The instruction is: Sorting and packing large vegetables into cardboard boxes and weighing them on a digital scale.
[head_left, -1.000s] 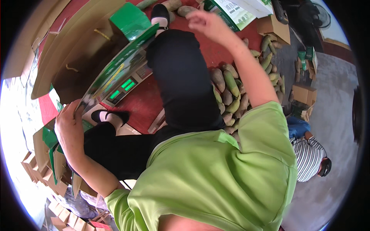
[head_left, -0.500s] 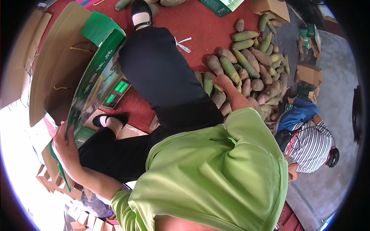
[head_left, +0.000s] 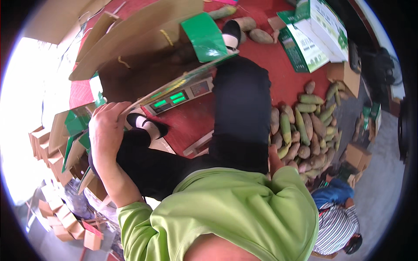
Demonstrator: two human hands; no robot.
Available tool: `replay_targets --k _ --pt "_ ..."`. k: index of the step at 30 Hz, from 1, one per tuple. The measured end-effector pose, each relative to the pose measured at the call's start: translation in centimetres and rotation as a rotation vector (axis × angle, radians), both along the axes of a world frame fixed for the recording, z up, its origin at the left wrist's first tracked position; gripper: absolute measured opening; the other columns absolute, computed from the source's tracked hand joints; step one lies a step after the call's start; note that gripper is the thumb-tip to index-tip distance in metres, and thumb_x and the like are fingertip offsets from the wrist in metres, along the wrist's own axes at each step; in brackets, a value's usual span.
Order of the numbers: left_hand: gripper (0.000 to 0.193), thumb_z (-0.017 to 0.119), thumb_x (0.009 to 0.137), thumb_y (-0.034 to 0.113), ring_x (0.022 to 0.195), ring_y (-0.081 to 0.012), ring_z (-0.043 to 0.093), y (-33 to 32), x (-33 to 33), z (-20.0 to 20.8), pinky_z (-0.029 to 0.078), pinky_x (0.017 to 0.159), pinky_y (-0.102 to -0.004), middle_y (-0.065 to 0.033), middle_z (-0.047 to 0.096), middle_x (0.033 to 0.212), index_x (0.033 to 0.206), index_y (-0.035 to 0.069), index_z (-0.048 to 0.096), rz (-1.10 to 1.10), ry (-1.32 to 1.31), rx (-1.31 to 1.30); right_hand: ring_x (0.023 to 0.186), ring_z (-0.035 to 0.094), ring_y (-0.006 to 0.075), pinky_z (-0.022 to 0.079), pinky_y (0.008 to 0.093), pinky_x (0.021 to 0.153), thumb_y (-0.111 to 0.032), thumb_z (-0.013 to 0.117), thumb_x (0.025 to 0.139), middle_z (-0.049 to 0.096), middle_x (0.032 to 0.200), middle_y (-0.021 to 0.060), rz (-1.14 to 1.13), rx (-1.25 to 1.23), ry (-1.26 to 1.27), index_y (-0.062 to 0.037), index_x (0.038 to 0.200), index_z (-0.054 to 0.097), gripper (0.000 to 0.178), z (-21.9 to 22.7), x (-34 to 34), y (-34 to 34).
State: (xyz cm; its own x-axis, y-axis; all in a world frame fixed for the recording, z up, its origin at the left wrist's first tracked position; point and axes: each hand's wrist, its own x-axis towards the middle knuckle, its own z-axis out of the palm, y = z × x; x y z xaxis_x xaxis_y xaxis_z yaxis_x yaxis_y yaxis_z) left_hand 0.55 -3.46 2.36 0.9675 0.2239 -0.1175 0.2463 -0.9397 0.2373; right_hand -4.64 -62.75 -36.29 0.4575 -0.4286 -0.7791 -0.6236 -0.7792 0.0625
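Observation:
My left hand has its fingers curled over the near corner of a large open cardboard box, brown inside with a green flap. The box is by a digital scale with lit green displays; whether it rests on the scale's plate is hidden. On my right, a pile of green and reddish-brown long root vegetables, like radishes, lies on the red floor. My right hand is low at the pile's near left edge, beside my knee. Its fingers are hidden, so any hold cannot be made out.
A white and green carton stands at the far right, with a brown box beside it. Several loose roots lie far ahead. A co-worker in a striped top bends at the lower right. Stacked small boxes are at the lower left.
The view has swung, so the box and pile sit differently in it. My right hand, earlier reaching into the pile, is now lower and nearer my body. My left hand stays on the box edge.

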Motion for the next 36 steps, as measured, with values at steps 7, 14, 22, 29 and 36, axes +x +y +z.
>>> replay_targets --k 7,14,22,29,36 --pt "0.016 0.061 0.076 0.006 0.083 -0.0315 0.060 0.8 -0.4 -0.8 0.046 0.081 -0.0381 -0.0117 0.065 0.083 0.090 0.004 0.068 -0.011 -0.063 -0.067 0.108 0.058 0.0386 0.048 0.0432 0.089 -0.035 0.070 0.072 0.063 0.108 0.0245 0.212 -0.206 -0.146 -0.0008 0.115 0.058 0.056 -8.3 -3.4 -7.3" --pt "0.016 0.061 0.076 0.008 0.083 -0.0297 0.061 0.8 -1.4 -0.4 0.046 0.084 -0.0386 -0.0109 0.064 0.080 0.091 0.005 0.067 -0.047 -0.056 -0.001 0.104 0.060 0.0391 0.048 0.0416 0.087 -0.024 0.068 0.075 0.063 0.108 0.0245 0.170 0.108 -0.409 -0.0012 0.114 0.059 0.046 0.1 4.0 -0.3" --pt "0.015 0.057 0.075 0.004 0.080 -0.0308 0.060 1.1 -1.2 -1.2 0.046 0.080 -0.0400 -0.0111 0.061 0.077 0.087 0.006 0.066 -0.087 -0.017 0.022 0.107 0.055 0.0210 0.045 0.0323 0.090 -0.003 0.080 0.064 0.057 0.116 0.0116 0.264 0.500 -1.028 0.0001 0.121 0.053 0.063 28.0 21.8 14.8" --pt "0.015 0.057 0.076 0.005 0.081 -0.0308 0.060 1.0 -1.2 -1.0 0.046 0.079 -0.0402 -0.0111 0.061 0.077 0.087 0.007 0.066 -0.069 -0.037 0.016 0.110 0.055 0.0217 0.044 0.0348 0.096 0.003 0.074 0.065 0.056 0.120 0.0125 0.563 1.103 -1.329 0.0009 0.126 0.050 0.066 46.4 26.9 28.5" --pt "0.015 0.054 0.077 0.005 0.081 -0.0308 0.060 1.3 -1.2 -1.3 0.046 0.079 -0.0402 -0.0112 0.061 0.078 0.086 0.007 0.066 -0.058 -0.023 0.020 0.101 0.060 0.0196 0.048 0.0311 0.086 -0.014 0.080 0.060 0.062 0.108 0.0095 1.229 1.161 -0.855 -0.0056 0.116 0.059 0.061 43.6 26.6 44.6"
